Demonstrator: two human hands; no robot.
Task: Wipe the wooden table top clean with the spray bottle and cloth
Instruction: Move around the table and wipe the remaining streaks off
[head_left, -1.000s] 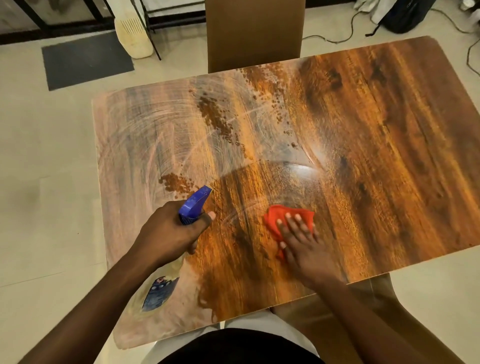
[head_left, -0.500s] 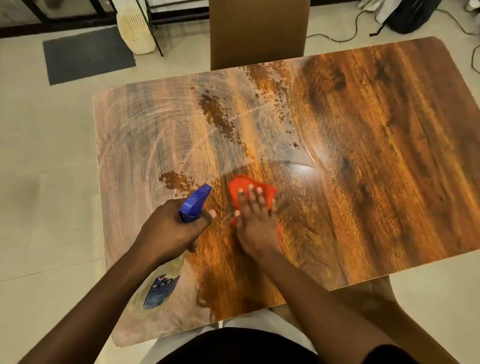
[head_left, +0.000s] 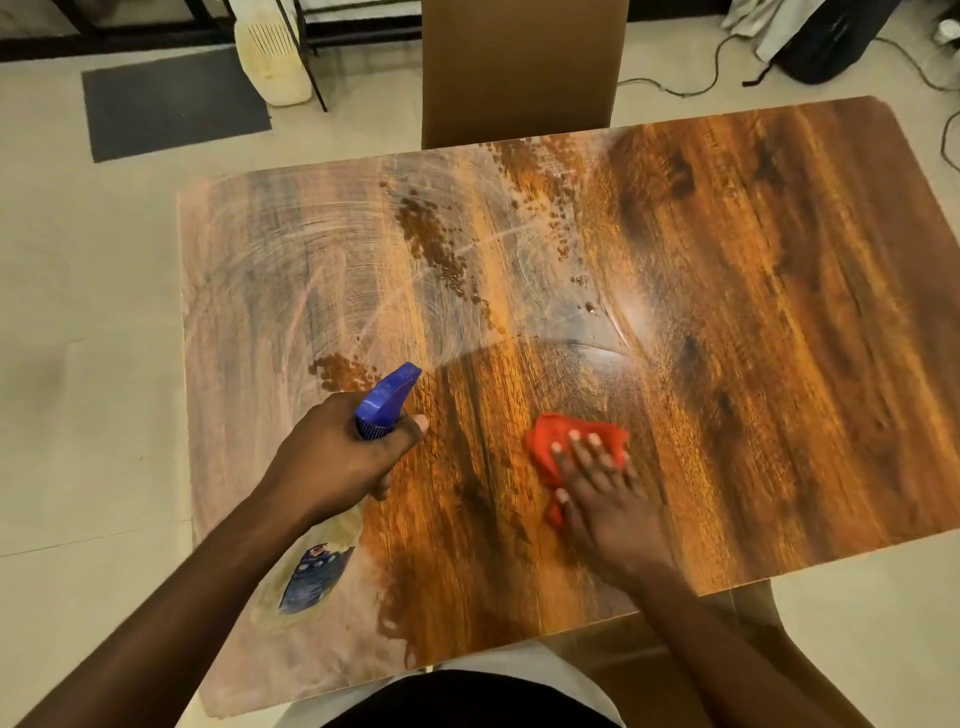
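Pressing flat-fingered, my right hand (head_left: 608, 499) pins the crumpled red cloth (head_left: 566, 436) at 5 o'clock on the glossy wood-grain worktop (head_left: 779, 312). My left hand (head_left: 337, 457) wraps the spray bottle (head_left: 376, 415) at its neck, 7 o'clock, blue nozzle (head_left: 402, 379) toward 12; its body looks translucent, but it's blurry. Risks I flag: thin cloth sliding out from under the fingers on the slick wet surface; hazy streaks (head_left: 291, 270) at 10 and beaded droplets (head_left: 431, 239) at 12 drying into smears.
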